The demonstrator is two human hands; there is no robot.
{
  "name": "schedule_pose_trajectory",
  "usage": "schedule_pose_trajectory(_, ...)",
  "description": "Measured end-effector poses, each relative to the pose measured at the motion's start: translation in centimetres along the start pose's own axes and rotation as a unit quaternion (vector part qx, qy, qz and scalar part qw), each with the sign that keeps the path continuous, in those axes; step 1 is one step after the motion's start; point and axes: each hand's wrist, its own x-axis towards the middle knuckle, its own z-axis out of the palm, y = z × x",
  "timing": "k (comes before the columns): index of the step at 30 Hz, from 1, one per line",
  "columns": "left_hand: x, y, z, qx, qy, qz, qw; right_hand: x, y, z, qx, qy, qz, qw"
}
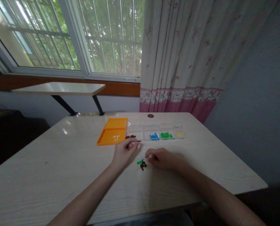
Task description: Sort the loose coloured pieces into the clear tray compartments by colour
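Note:
My left hand (124, 151) pinches a small dark brown toy piece (139, 141) between thumb and fingertips, just in front of the clear compartment tray (143, 135). More brown pieces (130, 136) lie in the tray's left compartment, partly behind this hand. To the right, my right hand (162, 158) is closed with curled fingers close to the table; whether anything small is in them, I cannot make out. Beside its fingertips is a little heap of brown pieces (143, 165), with a green piece (139, 162), a blue one and pale bits.
Blue pieces (154, 136), green pieces (166, 135) and yellow pieces (179, 134) sit in separate tray compartments. An open orange case (104, 137) holding white bits stands left of the tray. A raised shelf (66, 88) overhangs the table's back left; a curtain (172, 62) hangs behind.

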Motion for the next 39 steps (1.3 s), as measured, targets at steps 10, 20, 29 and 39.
schedule_pose_trajectory(10,-0.3,0.0,0.1,-0.010,0.019,0.050,0.998,0.2,-0.2,0.4,-0.042,-0.073,-0.037,0.996)
schedule_pose_trajectory(20,-0.5,0.3,-0.2,0.021,0.042,0.049,0.998,0.0,-0.7,-0.2,-0.054,-0.057,-0.013,0.997)
schedule_pose_trajectory(29,-0.6,1.0,-0.5,0.024,0.067,0.055,0.996,0.0,-0.3,-0.4,-0.064,-0.055,-0.013,0.996)
schedule_pose_trajectory(39,-0.6,0.9,-0.6,0.026,0.079,0.069,0.994,-0.1,0.0,-0.3,-0.057,-0.050,-0.018,0.997)
